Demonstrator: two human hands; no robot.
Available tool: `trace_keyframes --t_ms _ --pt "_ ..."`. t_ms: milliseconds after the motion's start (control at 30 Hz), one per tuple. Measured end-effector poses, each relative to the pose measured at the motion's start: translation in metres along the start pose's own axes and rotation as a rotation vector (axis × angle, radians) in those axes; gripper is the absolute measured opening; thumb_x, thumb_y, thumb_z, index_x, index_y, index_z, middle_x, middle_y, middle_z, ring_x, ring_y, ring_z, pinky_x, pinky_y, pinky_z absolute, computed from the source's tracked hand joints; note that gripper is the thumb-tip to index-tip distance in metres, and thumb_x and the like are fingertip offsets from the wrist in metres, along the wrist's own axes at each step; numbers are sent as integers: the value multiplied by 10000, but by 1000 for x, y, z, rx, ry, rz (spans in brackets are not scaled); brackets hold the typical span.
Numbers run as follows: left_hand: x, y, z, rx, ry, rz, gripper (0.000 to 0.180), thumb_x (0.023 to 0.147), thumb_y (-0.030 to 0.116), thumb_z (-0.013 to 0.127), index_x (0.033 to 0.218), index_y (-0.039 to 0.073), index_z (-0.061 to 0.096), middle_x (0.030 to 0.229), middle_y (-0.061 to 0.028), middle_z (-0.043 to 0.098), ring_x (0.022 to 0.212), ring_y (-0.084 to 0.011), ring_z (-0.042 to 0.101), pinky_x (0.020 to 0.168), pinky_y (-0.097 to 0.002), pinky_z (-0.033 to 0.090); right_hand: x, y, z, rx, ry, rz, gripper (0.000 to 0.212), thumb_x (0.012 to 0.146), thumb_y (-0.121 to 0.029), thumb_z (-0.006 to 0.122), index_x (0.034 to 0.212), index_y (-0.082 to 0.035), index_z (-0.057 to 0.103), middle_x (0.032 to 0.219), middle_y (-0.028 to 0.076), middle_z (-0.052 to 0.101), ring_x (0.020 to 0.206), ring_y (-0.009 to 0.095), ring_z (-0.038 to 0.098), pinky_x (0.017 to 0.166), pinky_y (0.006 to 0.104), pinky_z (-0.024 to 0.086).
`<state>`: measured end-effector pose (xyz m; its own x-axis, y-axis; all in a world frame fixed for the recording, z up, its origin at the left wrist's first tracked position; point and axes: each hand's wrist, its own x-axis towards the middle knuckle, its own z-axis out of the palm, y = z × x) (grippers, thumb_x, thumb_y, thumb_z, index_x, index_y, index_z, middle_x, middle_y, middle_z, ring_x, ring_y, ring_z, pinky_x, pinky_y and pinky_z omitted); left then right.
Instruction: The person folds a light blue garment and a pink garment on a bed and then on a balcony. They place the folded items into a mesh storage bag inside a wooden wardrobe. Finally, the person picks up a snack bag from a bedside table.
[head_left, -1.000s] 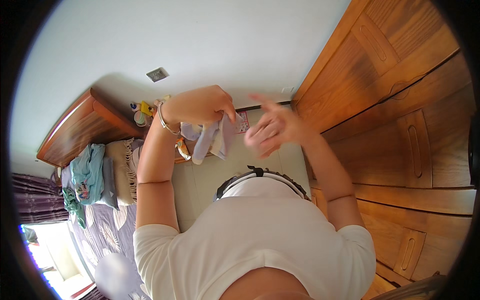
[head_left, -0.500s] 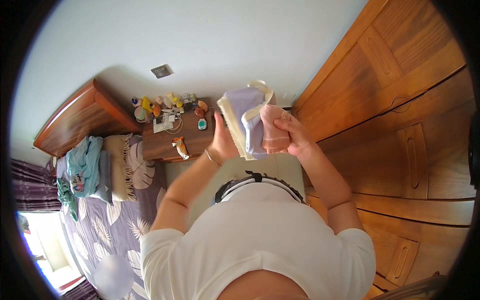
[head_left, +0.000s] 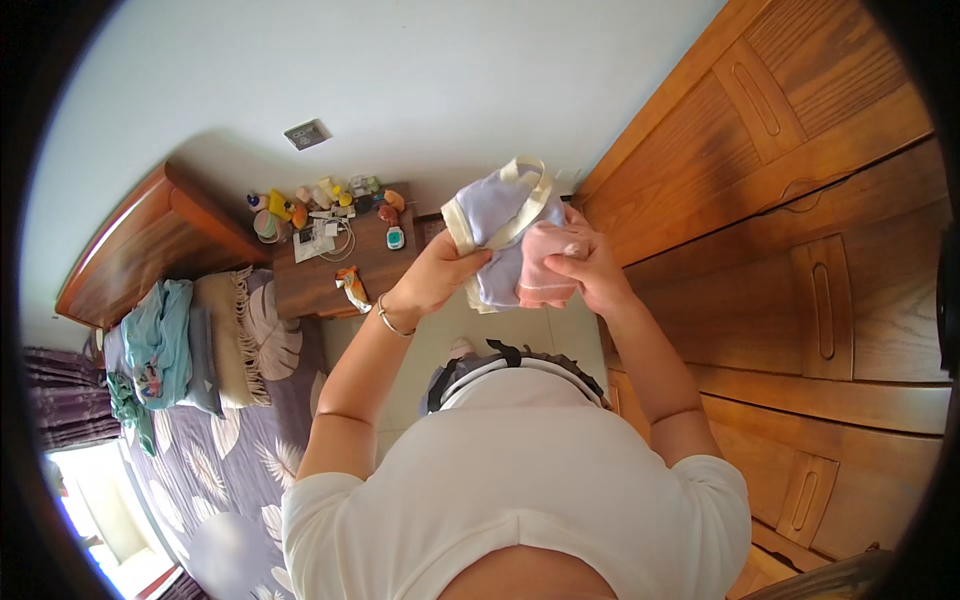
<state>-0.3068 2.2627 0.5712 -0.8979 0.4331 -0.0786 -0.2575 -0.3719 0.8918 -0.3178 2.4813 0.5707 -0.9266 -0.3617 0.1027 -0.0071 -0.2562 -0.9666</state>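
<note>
In front of my waist I hold a lavender cloth garment point(head_left: 488, 203) with cream edging and a loop of cream trim at its top. My left hand point(head_left: 436, 272), a bracelet at its wrist, pinches the garment's left side with the thumb on top. Closed round the right side is my right hand point(head_left: 590, 268), its thumb pressing a small pink knit piece point(head_left: 541, 262) against the lavender cloth. The pink piece looks folded and has a banded lower edge; whether it is a sock I cannot tell. The right fingers are partly hidden behind the cloth.
A wooden nightstand point(head_left: 310, 283) holds bottles, a white cable, a small teal-and-white device point(head_left: 395, 238) and an orange-and-white packet point(head_left: 352, 288). Left of it is a bed point(head_left: 195, 470) with folded clothes point(head_left: 160, 330). Wooden wardrobe doors point(head_left: 720, 310) stand close on my right.
My left hand, apart from the cloth before, has come in and now grips the garment's left side. The garment has shifted slightly, and the right hand keeps its hold.
</note>
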Motion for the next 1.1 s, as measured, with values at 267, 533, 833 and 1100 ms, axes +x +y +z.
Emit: trace_keyframes --t_ms 267,533,833,1100 --pt "6 64 -19 719 -400 297 255 589 -147 454 668 18 631 1020 -136 577 867 -226 570 699 -288 450 0 -11 -12 472 -70 -33 482 746 -328 622 1128 -67 487 1136 115 482 902 184 539 998 372 238" --pt "52 40 -8 281 -419 249 284 708 -112 439 901 27 596 1104 -110 546 943 -223 556 757 -288 454 -8 -46 21 -548 -211 253 289 601 -168 727 822 -7 633 915 74 541 783 187 550 692 297 443" --pt "79 -35 86 -359 -230 -273 643 718 247 693 1242 55 373 1162 -69 478 1091 -208 451 918 -348 363 -58 -61 -41 -674 260 189 306 586 -195 741 823 -30 641 961 139 533 844 250 550 713 334 444" --pt "147 -68 203 348 -109 111 306 743 44 629 1017 17 495 955 -69 548 849 -136 533 717 -264 453 -127 -69 -91 -874 387 -247 261 573 -108 752 814 -77 657 1368 172 211 1250 340 219 988 407 251"
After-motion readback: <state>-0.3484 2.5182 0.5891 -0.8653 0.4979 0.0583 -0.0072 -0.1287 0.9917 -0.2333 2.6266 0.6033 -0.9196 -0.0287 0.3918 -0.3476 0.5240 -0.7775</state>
